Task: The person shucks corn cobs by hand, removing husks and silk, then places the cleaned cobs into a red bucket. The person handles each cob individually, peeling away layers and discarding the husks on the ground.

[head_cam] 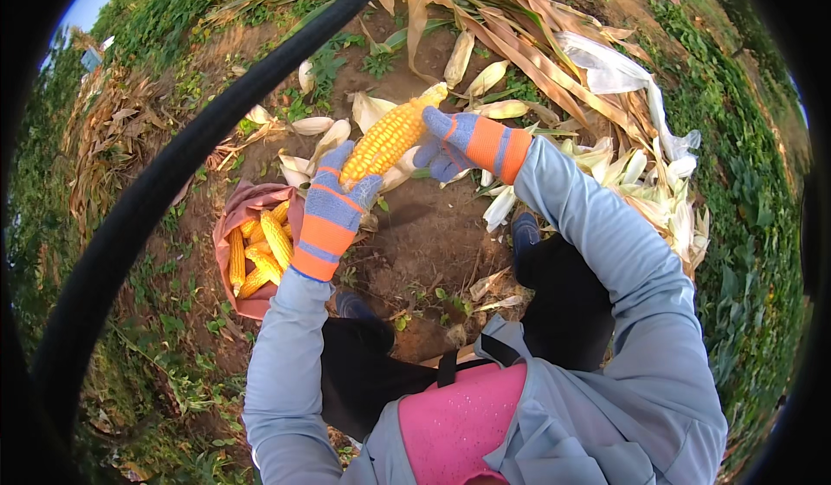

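A husked yellow corn cob (389, 137) is held up at a slant over the soil, its pale end towards the upper right. My left hand (337, 193), in a grey-blue and orange knit glove, grips its lower end. Beside the upper end is my right hand (464, 141), gloved alike, with thumb and curled fingers close against the cob; whether it bears any of the hold I cannot tell. Left of my left hand stands a reddish woven sack (227, 225), its mouth rolled back, with several bare yellow cobs (278, 238) inside.
Several cobs still in pale husks (487, 78) lie beyond my hands. Dry corn stalks (519, 43) spread behind them, with a white plastic sheet (610, 63) on top. Stripped husks (623, 167) heap up at right. A dark curved bar (195, 141) crosses the view at left.
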A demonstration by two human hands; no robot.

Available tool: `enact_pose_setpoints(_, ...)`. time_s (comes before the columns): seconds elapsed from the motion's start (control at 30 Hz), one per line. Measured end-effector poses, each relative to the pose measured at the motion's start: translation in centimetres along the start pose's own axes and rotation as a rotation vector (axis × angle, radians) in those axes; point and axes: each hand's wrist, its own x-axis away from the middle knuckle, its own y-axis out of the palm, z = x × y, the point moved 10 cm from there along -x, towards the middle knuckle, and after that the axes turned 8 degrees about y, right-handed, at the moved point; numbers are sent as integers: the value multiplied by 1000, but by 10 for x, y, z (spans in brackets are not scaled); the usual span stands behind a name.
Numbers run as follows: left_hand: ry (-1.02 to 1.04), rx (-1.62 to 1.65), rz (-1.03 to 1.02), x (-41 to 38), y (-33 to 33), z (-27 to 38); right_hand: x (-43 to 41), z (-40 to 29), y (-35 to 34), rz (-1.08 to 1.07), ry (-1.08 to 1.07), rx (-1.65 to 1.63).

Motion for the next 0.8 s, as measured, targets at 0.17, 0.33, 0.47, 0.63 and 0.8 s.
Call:
enact_pose_setpoints(0.17,-153,581,83,0,8,-13,-1,-15,-6,56,-178,93)
enact_pose_setpoints(0.33,-252,548,109,-4,-8,-24,1,36,-7,-9,167,786)
enact_pose_setpoints(0.47,-305,762,-131,-9,19,-27,3,-1,-4,2,-66,350)
enact_pose_setpoints(0.63,-639,1006,-61,-6,46,-68,-17,-13,14,51,48,-283)
enact_pose_setpoints(0.8,-693,527,-47,2,37,-87,-21,-7,-29,233,-32,-446)
